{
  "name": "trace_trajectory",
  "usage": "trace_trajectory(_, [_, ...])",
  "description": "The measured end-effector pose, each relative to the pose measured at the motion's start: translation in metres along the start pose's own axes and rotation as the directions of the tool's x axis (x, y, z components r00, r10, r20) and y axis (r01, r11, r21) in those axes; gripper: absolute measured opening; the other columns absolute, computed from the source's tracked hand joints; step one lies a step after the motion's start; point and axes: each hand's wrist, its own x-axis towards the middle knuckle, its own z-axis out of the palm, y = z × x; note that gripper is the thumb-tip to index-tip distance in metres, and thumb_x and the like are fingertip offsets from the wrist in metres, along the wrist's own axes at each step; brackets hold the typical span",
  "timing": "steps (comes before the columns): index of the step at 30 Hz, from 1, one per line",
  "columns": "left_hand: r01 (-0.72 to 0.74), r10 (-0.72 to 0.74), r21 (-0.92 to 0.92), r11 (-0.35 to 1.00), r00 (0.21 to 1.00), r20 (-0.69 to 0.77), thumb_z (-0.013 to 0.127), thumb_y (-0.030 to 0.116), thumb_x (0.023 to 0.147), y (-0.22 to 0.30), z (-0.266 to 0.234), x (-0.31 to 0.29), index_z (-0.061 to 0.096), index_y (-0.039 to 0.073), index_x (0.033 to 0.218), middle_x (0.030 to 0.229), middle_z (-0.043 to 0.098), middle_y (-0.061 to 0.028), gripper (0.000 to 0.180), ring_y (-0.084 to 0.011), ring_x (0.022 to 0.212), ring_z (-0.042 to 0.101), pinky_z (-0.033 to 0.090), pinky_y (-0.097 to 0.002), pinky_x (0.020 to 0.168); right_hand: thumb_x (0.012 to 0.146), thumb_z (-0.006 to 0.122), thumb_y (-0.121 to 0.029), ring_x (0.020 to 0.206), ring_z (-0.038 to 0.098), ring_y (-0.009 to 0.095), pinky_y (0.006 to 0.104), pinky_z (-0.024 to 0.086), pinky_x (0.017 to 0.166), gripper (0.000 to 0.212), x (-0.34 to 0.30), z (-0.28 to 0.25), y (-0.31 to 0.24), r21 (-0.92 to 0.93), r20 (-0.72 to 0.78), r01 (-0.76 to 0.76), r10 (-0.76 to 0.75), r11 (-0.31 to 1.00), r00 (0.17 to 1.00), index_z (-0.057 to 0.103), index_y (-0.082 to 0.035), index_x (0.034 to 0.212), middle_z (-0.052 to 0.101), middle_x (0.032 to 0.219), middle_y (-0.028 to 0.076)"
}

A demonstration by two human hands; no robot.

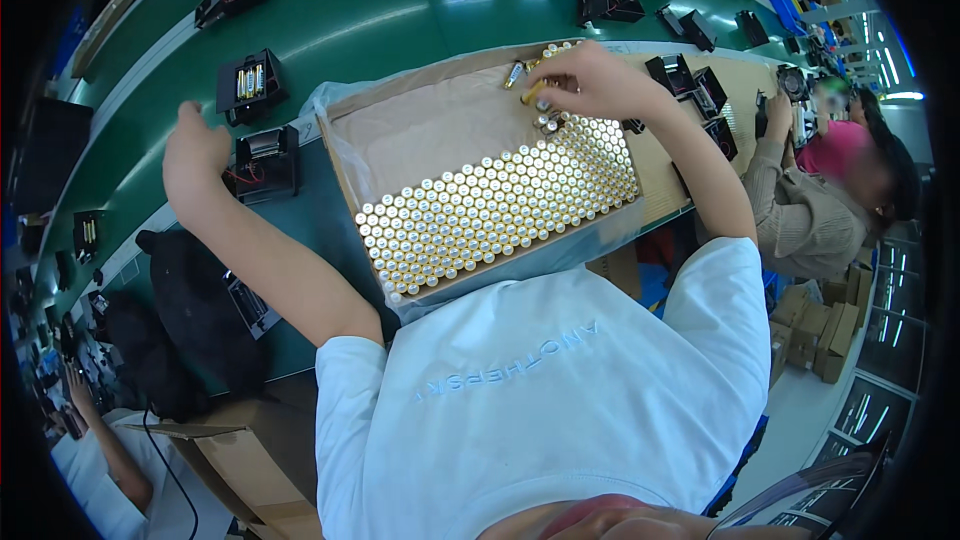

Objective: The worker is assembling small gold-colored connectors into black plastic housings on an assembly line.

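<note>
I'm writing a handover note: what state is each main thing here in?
Carton, open and partly filled
Packed batteries, mostly standing on end
Right hand, pinching a yellow battery
Left hand, curled; any grip on something unclear
Farther black case by left hand, open, loaded
Nearer black case, red wires showing
Lower-left cardboard box, open

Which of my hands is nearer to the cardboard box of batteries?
Right. Your right hand is over the far right corner of the box; your left hand is outside it, off to the left, beside a black case.
</note>
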Motion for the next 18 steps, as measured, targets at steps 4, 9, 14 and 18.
trace_trajectory(4, [0.018,-0.029,-0.086,0.996,0.992,-0.124,0.053,0.006,0.085,-0.001,-0.007,-0.003,0.052,0.011,0.133,0.119,0.066,-0.016,0.048,-0.0325,0.108,0.064,0.05,-0.0444,0.091,0.076,0.068,-0.004,0.062,0.061,0.029,0.0376,0.05,0.056,0.014,0.026,0.004,0.0,-0.196,0.012,-0.072,0.075,0.978,0.997,0.07,0.002,0.089,0.069,0.079,0.012])
trace_trajectory(9, [0.023,-0.029,-0.133,0.991,0.998,-0.047,0.049,0.0,0.082,-0.016,-0.002,-0.002,0.054,0.011,0.132,0.12,0.066,-0.017,0.051,-0.0335,0.107,0.064,0.051,-0.0438,0.091,0.074,0.068,-0.006,0.064,0.064,0.031,0.0381,0.053,0.06,0.01,0.053,0.028,-0.019,-0.638,0.138,0.09,-0.002,0.765,0.99,0.072,-0.002,0.082,0.068,0.075,0.01])
trace_trajectory(14, [0.017,-0.02,-0.175,0.984,1.0,-0.018,0.049,-0.006,0.077,-0.012,-0.007,-0.019,0.055,0.012,0.13,0.119,0.066,-0.0174,0.056,-0.0352,0.106,0.064,0.051,-0.0436,0.09,0.077,0.064,-0.006,0.067,0.066,0.031,0.0391,0.054,0.06,0.009,0.07,0.06,0.003,-0.711,0.242,0.31,-0.194,0.631,0.951,0.072,-0.004,0.077,0.069,0.079,0.012])
trace_trajectory(18, [0.033,-0.053,-0.139,0.99,0.989,-0.141,0.05,-0.008,0.075,-0.018,-0.015,-0.034,0.055,0.011,0.13,0.118,0.066,-0.0168,0.058,-0.0363,0.106,0.063,0.051,-0.0444,0.09,0.078,0.063,-0.007,0.07,0.066,0.031,0.0393,0.055,0.062,0.01,0.077,0.041,0.0,-0.693,0.313,0.367,-0.199,0.621,0.929,0.073,-0.005,0.077,0.07,0.08,0.011])
